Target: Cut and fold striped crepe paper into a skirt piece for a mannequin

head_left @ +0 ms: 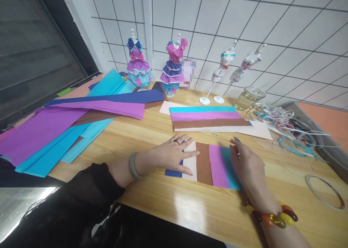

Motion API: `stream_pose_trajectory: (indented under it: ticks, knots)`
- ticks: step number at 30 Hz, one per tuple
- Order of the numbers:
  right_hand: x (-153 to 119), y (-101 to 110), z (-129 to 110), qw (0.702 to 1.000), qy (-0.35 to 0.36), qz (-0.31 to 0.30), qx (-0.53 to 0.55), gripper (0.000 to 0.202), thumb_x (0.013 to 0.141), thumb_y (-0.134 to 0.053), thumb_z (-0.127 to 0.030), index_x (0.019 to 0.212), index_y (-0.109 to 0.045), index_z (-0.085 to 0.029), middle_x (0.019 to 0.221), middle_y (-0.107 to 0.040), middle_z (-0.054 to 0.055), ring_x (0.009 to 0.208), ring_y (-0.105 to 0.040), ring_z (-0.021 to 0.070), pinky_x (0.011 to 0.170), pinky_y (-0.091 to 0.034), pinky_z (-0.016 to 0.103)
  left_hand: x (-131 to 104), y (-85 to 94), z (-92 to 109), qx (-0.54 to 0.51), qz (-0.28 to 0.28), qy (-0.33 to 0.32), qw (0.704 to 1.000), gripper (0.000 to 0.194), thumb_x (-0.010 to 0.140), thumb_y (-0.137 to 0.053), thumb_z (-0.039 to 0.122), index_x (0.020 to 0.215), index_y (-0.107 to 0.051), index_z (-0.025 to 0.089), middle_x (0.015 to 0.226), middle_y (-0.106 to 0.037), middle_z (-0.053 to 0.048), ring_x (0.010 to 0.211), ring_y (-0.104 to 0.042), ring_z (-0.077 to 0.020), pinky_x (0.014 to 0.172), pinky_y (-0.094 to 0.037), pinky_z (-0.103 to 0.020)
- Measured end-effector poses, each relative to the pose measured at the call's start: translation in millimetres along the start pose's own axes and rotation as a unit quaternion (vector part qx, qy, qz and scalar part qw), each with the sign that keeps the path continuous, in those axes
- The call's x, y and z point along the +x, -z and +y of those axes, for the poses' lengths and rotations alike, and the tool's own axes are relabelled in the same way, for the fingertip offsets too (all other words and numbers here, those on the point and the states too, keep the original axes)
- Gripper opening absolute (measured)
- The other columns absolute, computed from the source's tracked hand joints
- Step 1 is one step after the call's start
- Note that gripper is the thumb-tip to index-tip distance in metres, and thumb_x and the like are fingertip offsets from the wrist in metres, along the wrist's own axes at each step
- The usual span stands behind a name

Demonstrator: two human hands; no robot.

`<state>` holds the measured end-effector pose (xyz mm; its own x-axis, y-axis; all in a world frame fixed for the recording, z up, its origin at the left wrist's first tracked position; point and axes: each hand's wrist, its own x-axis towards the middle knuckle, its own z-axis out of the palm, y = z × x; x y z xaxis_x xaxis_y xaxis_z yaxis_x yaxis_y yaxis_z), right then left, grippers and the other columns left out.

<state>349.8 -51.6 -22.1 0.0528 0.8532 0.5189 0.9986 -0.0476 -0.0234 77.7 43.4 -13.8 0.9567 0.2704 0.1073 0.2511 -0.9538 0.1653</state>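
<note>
A striped sheet of crepe paper (203,164) lies on the wooden table, with blue, off-white, brown, purple and teal bands side by side. Spread flat over its blue and off-white end is my left hand (176,154), fingers apart. At the teal end, my right hand (248,164) is curled closed; a small dark metallic tip (236,139) shows by its fingers, and the rest of that object is hidden. Just beyond both hands rests a second striped stack of crepe paper (208,119), over pale sheets.
Long folded crepe paper strips (70,121) cover the left. Two paper-dressed mini mannequins (138,63) and two barer, tilted mannequins (221,66) stand at the back. A glass jar (250,97), tangled ribbon scraps (288,126) and a thin ring (324,191) are on the right.
</note>
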Motion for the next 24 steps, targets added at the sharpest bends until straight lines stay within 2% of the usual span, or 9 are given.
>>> stream_pose_trajectory:
  ticks: [2, 5, 11, 15, 20, 24]
  knots:
    - [0, 2, 4, 0.998, -0.034, 0.031, 0.033, 0.036, 0.091, -0.038, -0.025, 0.120, -0.055, -0.013, 0.108, -0.066, 0.015, 0.095, -0.064, 0.0274, 0.077, -0.052, 0.042, 0, -0.6, 0, 0.001, -0.001, 0.000, 1.000, 0.076, 0.080, -0.036, 0.073, 0.140, -0.037, 0.027, 0.151, -0.022, -0.013, 0.139, -0.016, -0.0365, 0.111, -0.010, -0.050]
    - [1, 5, 3, 0.995, -0.031, 0.040, 0.086, 0.038, 0.091, -0.038, -0.023, 0.123, -0.055, -0.014, 0.118, -0.062, 0.016, 0.106, -0.060, 0.0271, 0.089, -0.049, 0.045, 0, -0.6, 0, 0.001, -0.005, 0.000, 1.000, 0.078, 0.079, -0.036, 0.074, 0.140, -0.036, 0.026, 0.151, -0.023, -0.014, 0.139, -0.014, -0.0373, 0.111, -0.009, -0.051]
    - [3, 1, 5, 0.991, 0.038, 0.010, 0.129, 0.032, 0.091, -0.041, -0.025, 0.114, -0.060, -0.012, 0.109, -0.066, 0.015, 0.103, -0.061, 0.0267, 0.090, -0.050, 0.045, 0, 1.7, 0, -0.005, -0.005, 0.003, 1.000, 0.076, 0.078, -0.035, 0.074, 0.140, -0.036, 0.029, 0.152, -0.020, -0.012, 0.141, -0.009, -0.0343, 0.112, -0.008, -0.050]
    - [2, 4, -2, 0.988, 0.058, -0.001, 0.146, 0.031, 0.092, -0.044, -0.028, 0.116, -0.059, -0.014, 0.104, -0.068, 0.012, 0.097, -0.064, 0.0245, 0.085, -0.053, 0.042, 1, 7.4, 2, -0.009, 0.015, -0.007, 1.000, 0.076, 0.078, -0.041, 0.072, 0.138, -0.041, 0.025, 0.152, -0.022, -0.013, 0.141, -0.011, -0.0345, 0.112, -0.010, -0.051]
    - [-6, 12, -35, 0.973, 0.140, -0.082, 0.161, 0.040, 0.094, -0.041, -0.030, 0.128, -0.049, -0.011, 0.124, -0.060, 0.017, 0.113, -0.057, 0.0232, 0.094, -0.049, 0.041, 4, 16.5, 13, -0.046, 0.020, -0.082, 0.995, 0.071, 0.083, -0.047, 0.060, 0.136, -0.043, 0.012, 0.148, -0.030, -0.017, 0.140, -0.019, -0.0297, 0.115, -0.016, -0.043]
    - [-16, 5, -46, 0.960, 0.181, -0.166, 0.136, 0.055, 0.095, -0.038, -0.036, 0.142, -0.030, -0.007, 0.139, -0.045, 0.019, 0.129, -0.042, 0.0234, 0.101, -0.044, 0.041, 5, 12.0, 18, -0.082, 0.014, -0.112, 0.990, 0.077, 0.079, -0.052, 0.062, 0.137, -0.041, 0.012, 0.148, -0.029, -0.016, 0.141, -0.018, -0.0283, 0.116, -0.016, -0.041]
